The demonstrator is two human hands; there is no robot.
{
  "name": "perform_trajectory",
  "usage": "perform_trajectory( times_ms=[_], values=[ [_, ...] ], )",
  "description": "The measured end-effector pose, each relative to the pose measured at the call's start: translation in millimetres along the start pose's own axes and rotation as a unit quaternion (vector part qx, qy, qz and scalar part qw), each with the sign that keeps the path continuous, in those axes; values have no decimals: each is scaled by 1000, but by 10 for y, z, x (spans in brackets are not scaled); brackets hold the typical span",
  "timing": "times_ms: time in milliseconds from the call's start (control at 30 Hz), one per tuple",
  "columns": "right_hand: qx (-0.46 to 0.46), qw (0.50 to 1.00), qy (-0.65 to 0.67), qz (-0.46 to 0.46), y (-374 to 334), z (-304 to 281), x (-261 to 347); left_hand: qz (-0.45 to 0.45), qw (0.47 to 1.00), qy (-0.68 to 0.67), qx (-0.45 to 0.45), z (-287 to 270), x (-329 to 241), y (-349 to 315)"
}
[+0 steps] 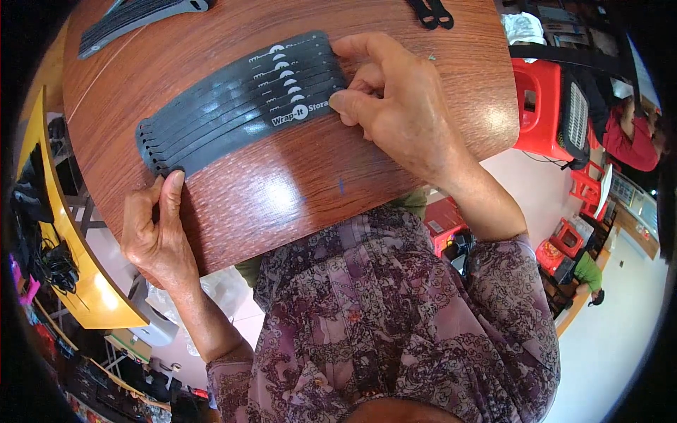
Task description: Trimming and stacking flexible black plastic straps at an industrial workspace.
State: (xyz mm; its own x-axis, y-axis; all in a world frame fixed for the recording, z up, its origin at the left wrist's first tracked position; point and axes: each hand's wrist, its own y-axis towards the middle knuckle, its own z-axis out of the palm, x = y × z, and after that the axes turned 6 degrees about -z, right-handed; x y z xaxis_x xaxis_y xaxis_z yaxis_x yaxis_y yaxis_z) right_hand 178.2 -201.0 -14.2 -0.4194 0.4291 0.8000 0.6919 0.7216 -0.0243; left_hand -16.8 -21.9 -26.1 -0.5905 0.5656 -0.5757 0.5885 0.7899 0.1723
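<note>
A fanned stack of dark grey straps (218, 113) lies across the wooden table (381, 176), slanting up to the right. White round logos and lettering repeat near its right end, and small holes line the left end. My left hand (156, 233) pinches the near left corner of the stack, thumb on top and the other fingers curled. At the opposite end, my right hand (405, 109) grips the straps' edge, with thumb and index finger spaced along it. Its remaining fingers bend underneath and are partly hidden.
Another bundle of dark straps (141, 25) lies at the far left of the table. Two black looped ends (431, 15) show at the far edge. A red stool (539, 106) stands to the right, a yellow table (88, 282) to the left. Other people are in the right background.
</note>
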Motion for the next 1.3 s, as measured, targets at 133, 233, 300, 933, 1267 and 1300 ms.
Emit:
perform_trajectory(
  times_ms=[133, 233, 300, 933, 1267, 1300],
  values=[
    [-4, 1000, -8, -1, -6, 15, 4, 8, 1000, 4, 1, -11, 6, -3],
    [1, 1000, -14, 7, 9, 29, 2, 6, 1000, 13, -2, -5, 9, 1],
    [2, 1000, -13, 13, 7, 24, 18, 7, 1000, 8, -2, -7, 9, 1],
    [0, 997, -79, 5, 13, 34, 25, 49, 999, -6, -16, -6, 5, 6],
    [2, 903, -247, -351, -138, 442, 397, 84, 996, 29, -18, -10, -6, 52],
    [69, 903, -214, -366, -142, 535, 314, 94, 995, 32, -21, 44, 6, 51]
  ],
)
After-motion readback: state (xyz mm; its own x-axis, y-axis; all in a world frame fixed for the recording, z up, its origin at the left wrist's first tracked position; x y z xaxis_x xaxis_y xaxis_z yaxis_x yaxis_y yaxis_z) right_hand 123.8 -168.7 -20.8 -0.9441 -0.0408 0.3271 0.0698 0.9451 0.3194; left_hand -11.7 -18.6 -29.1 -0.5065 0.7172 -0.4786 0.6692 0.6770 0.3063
